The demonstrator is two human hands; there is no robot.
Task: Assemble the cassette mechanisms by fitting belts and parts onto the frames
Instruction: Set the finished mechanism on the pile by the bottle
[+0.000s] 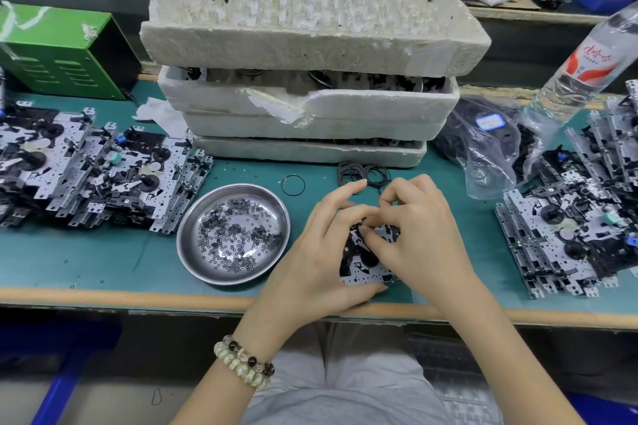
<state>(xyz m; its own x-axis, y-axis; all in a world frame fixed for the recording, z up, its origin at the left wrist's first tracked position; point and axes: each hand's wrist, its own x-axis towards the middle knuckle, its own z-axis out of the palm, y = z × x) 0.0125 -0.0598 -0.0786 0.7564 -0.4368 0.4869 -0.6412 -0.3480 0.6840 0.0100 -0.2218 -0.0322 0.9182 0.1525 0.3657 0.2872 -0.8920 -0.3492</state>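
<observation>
Frame (367, 269) at the near edge of the worktop (103, 252), centre, between both hands; flat on the mat, presumably so both hands can work on it. Left hand (321, 252) curled round the frame's left and near edges, thumb along the front, steadying it; fingers half closed, bearing on the frame rather than lifting it. Right hand (411, 231) arched over the top, thumb and forefinger pinched together at a small part near the frame's middle; what sits in the pinch too small to tell, likely a belt or washer being seated.

Loose belts (364, 174) just beyond the hands, one ring (293, 185) lying apart to the left; kept close for a short reach. Steel dish (233, 235) of washers just left of the left hand, same reason. Stacked frames on the far left (96, 169) and on the right (569, 228); which pile is finished cannot be told. Foam trays (310, 45) of flywheels stacked at the far side; bag (490, 148) of belts and a bottle (583, 62) to their right.

Judged stage: mid-fit on one frame, many to go.
</observation>
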